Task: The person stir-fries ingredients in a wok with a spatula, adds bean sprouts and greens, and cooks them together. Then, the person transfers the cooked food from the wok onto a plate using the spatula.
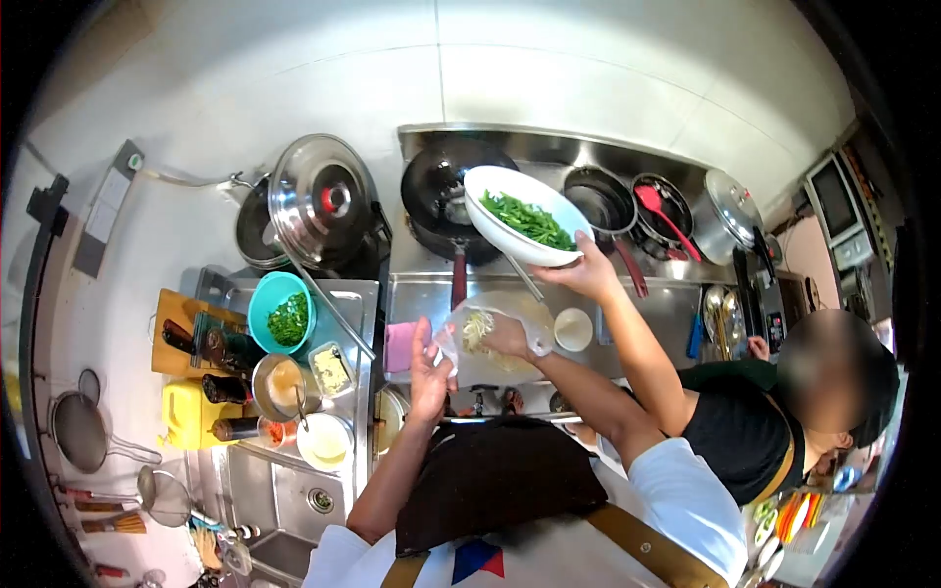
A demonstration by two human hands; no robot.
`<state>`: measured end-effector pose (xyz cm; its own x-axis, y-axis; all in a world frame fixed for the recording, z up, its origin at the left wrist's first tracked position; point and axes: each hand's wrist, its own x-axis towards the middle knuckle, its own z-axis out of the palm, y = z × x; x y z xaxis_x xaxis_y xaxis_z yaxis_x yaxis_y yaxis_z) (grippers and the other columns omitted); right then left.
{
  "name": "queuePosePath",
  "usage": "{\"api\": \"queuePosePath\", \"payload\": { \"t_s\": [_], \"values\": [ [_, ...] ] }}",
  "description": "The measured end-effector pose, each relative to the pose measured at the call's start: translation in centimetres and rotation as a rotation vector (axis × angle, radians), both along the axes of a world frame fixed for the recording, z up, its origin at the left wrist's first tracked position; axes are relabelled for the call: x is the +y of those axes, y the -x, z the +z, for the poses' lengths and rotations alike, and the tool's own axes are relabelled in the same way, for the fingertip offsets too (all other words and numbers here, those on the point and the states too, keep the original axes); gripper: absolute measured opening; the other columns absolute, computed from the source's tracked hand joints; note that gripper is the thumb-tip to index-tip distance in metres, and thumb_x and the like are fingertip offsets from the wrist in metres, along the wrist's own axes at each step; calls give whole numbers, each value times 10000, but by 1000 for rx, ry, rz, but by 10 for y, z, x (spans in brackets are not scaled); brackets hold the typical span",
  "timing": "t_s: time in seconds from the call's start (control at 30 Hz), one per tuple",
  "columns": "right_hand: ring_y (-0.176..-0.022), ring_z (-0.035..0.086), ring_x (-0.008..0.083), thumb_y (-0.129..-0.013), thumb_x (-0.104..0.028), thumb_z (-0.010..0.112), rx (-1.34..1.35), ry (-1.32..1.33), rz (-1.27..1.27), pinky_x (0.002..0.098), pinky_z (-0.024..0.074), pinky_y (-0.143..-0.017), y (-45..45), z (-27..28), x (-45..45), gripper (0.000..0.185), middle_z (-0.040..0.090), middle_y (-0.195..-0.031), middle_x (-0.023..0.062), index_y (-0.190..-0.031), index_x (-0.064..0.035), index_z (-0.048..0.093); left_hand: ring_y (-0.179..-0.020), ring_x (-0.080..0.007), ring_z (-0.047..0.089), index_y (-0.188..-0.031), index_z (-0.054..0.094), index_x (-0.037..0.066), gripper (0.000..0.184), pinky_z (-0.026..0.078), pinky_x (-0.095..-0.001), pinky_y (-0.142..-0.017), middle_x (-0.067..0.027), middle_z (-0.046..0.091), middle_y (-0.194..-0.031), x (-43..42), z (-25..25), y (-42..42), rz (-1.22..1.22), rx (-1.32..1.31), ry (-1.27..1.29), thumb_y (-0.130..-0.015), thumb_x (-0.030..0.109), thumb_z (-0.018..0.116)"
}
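A clear plastic bag (532, 316) with pale, thin strands (477, 331) in it lies over the steel counter in front of the stove. My left hand (429, 380) holds the bag's left edge between its raised fingers and thumb. Inside the bag is my right hand (506, 336), its fingers closed around some of the strands, partly veiled by plastic. Just above, a co-worker's hand (588, 274) grips the rim of a tilted white bowl (490, 227) of cut green vegetables (529, 220).
Behind the bag stand a dark wok (431, 186) and smaller pans (600, 201). A pink cloth (400, 346) and small white bowl (572, 329) flank it. A teal bowl of greens (259, 312) is left. The co-worker (730, 431) stands close at the right.
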<state>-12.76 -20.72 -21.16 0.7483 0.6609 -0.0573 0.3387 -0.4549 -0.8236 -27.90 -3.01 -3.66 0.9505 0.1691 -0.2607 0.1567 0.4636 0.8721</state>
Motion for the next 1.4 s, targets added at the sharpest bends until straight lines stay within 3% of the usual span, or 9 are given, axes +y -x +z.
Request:
{"api": "queuePosePath", "payload": {
  "t_s": [0.3, 0.43, 0.57, 0.87, 0.9, 1.1, 1.17, 1.3, 1.4],
  "values": [
    [-1083, 642, 385, -754, -275, 708, 58, 324, -69, 426, 509, -941, -10, 48, -4, 675, 656, -1217, 210, -1384, -118, 525, -615, -102, 538, -1576, 114, 174, 782, 427, -210, -474, -146, 507, -1449, 14, -3, 8, 54, -53, 82, -919, -22, 491],
    [-1036, 659, 382, -744, -303, 719, 72, 323, -122, 413, 521, -907, -7, 69, -1, 621, 677, -1169, 210, -1321, -114, 588, -611, -105, 537, -1577, 102, 174, 789, 436, -218, -476, -160, 497, -1459, 18, -9, 6, 62, -36, 69, -917, -34, 482],
    [-1088, 643, 371, -714, -283, 754, -13, 269, -168, 391, 501, -956, -2, 45, -1, 633, 669, -1197, 211, -1292, -71, 606, -611, -110, 537, -1576, 87, 156, 789, 436, -217, -476, -177, 471, -1482, 20, -15, 5, 59, -29, 75, -917, -45, 470],
    [-1125, 581, 413, -693, -204, 752, -195, 287, -53, 445, 465, -988, -1, 105, -3, 589, 620, -1165, 248, -1226, -11, 591, -705, -133, 594, -1579, 60, 153, 787, 447, -211, -482, -213, 404, -1518, 22, -12, 0, 54, -48, 76, -923, -39, 448],
    [-1124, 576, 416, -688, -199, 760, -196, 277, -57, 447, 462, -989, -1, 113, -2, 589, 616, -1156, 246, -1218, -8, 591, -770, -135, 593, -1581, 56, 156, 786, 450, -215, -497, -211, 391, -1523, 22, -12, -1, 55, -47, 69, -926, -27, 451],
    [-1141, 587, 402, -653, -195, 821, -288, 181, -116, 440, 462, -994, 4, 114, -8, 631, 626, -1193, 234, -1215, -13, 599, -728, -114, 537, -1585, 75, 235, 751, 398, -218, -500, -86, 503, -1434, 18, -23, -15, 193, -25, 94, -984, 121, 510],
    [-1156, 591, 364, -663, -173, 826, -231, 178, -143, 406, 451, -1023, 4, 114, -16, 671, 631, -1216, 217, -1261, 2, 578, -776, -118, 543, -1583, 82, 219, 766, 416, -218, -505, -74, 502, -1432, 19, -40, -16, 211, -64, 72, -964, 105, 518],
    [-1189, 590, 285, -665, -127, 834, 108, 150, -223, 350, 435, -1055, 8, 145, -22, 759, 630, -1262, 193, -1343, 29, 528, -633, -138, 524, -1582, 79, 191, 778, 425, -244, -481, -103, 510, -1418, 17, -36, -18, 206, -2, 98, -944, 63, 505],
    [-1214, 574, 252, -664, -97, 831, 179, 164, -283, 332, 426, -1060, 14, 180, -20, 830, 618, -1287, 196, -1399, 49, 474, -607, -143, 512, -1582, 80, 180, 791, 419, -252, -471, -118, 495, -1440, 17, -30, -21, 201, 20, 122, -928, 27, 497]
  ]
}}
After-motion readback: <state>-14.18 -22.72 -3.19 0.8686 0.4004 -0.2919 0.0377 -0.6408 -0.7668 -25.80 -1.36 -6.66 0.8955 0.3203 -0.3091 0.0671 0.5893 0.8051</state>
